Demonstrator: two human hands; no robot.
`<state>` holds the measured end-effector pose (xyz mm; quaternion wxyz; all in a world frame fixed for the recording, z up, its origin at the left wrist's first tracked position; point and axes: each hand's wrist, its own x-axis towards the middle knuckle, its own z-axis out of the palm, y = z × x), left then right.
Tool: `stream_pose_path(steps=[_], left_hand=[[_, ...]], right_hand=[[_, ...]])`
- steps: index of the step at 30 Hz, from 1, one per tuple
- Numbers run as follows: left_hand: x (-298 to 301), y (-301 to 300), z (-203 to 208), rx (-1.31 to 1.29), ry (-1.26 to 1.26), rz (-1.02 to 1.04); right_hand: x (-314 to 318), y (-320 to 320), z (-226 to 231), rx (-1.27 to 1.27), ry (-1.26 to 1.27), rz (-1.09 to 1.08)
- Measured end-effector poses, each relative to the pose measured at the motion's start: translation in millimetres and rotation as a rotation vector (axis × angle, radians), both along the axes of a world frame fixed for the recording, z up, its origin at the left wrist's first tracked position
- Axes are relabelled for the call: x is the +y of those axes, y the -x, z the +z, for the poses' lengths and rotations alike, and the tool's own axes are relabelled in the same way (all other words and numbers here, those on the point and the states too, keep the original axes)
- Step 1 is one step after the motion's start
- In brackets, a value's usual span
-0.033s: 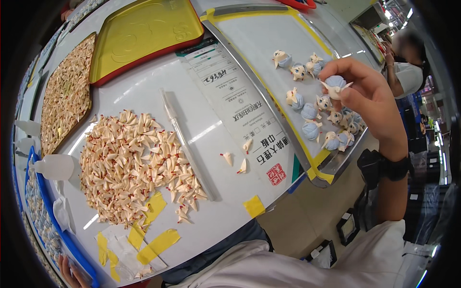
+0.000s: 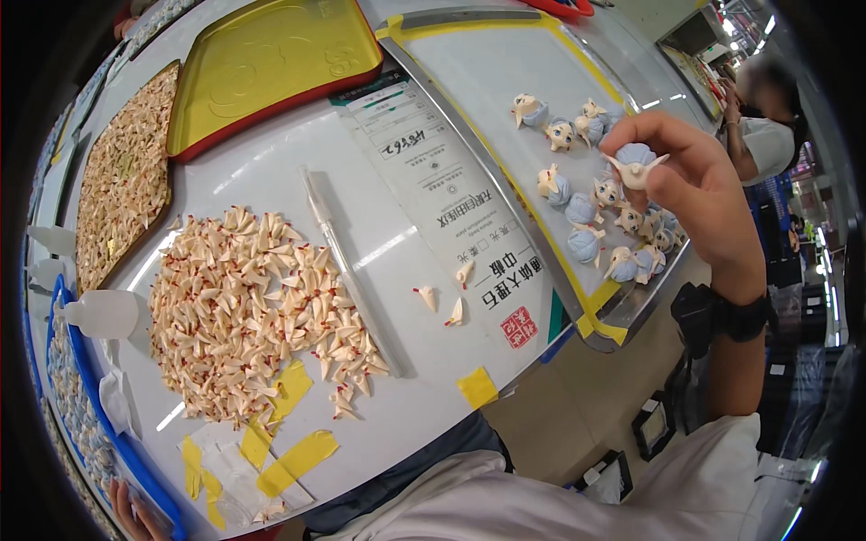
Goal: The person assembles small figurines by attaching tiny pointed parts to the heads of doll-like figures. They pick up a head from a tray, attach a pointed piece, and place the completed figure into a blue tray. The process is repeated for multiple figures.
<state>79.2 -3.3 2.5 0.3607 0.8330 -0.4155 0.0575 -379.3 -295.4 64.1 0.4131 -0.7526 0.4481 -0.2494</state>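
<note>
My right hand (image 2: 690, 171) is closed, with thumb and fingers pinching a small doll head (image 2: 637, 162) with light blue hair and pale pointed ears. It is held above a yellow-taped tray (image 2: 505, 68), where several similar heads (image 2: 582, 209) lie, some showing painted eyes. At the lower left, only the fingers of my left hand (image 2: 137, 512) show. They look stretched out, by the edge of a blue tray (image 2: 122, 442) full of small light blue pieces. The rest of that hand is cut off by the frame.
A heap of cream, red-tipped pieces (image 2: 244, 316) covers the table's left part, beside a clear tube (image 2: 347, 270). Three loose pieces lie near a printed sheet (image 2: 451, 180). Behind are a yellow tray (image 2: 271, 72) and a filled tray (image 2: 126, 171). A white bottle (image 2: 104, 314) stands left.
The doll head has turned slightly in my right fingers and shifted a little to the right, with its ears spread more evenly. My left hand has not visibly moved.
</note>
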Motion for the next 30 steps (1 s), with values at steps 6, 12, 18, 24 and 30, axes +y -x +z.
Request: stream_pose_path(steps=[6,12,18,24,30], left_hand=[[-2.9,1.5,0.9,-0.058,-0.019,-0.001],[-0.7,-1.4,-0.5,-0.089,-0.035,0.003],[1.5,-4.3,-1.2,-0.059,-0.029,0.004],[3.6,-8.4,-1.4,-0.104,-0.049,-0.026],[1.2,-3.6,-1.9,-0.024,-0.008,0.004]], right_hand=[[12.8,-0.9,4.3,-0.098,-0.146,-0.019],[18.9,-4.9,6.2,-0.085,-0.183,0.014],[20.6,-8.3,8.6,-0.063,-0.161,0.034],[8.4,-7.2,0.4,0.537,0.372,-0.048],[7.5,-7.9,-7.3,0.554,0.532,0.061]])
